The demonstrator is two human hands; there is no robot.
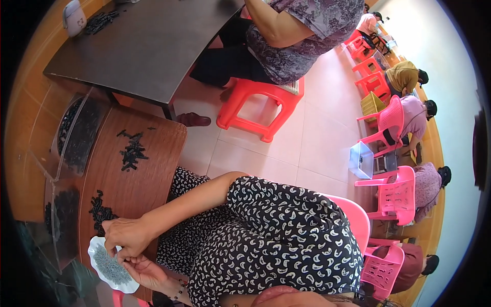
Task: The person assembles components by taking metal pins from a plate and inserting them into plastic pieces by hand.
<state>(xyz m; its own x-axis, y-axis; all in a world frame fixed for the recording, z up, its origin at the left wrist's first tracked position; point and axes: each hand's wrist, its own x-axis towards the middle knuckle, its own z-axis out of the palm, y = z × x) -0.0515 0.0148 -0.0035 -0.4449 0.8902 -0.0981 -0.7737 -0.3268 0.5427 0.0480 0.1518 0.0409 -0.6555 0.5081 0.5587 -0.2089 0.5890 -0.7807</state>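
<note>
My right hand [123, 236] reaches over a white scalloped dish [134, 287], its thumb and fingers pinched together. Just beside it, my left hand [147, 271], with a beaded bracelet at the wrist, is closed too, and the fingertips of both hands meet over the dish's edge. Whatever is between them is too small to make out. Many tiny grey, pin-like pieces [110, 268] fill the dish. Near my right knuckles lies a pile of short black pieces [101, 209]. Farther along the brown wooden table [110, 179] is another loose pile of black rod-like parts [134, 151].
Clear plastic bins [82, 135] of black pieces line the table's left side. A dark table [138, 56] adjoins it, where a person [307, 41] sits on a red stool [271, 110]. Several people on pink and red chairs work along the right wall, near a translucent bin [361, 160].
</note>
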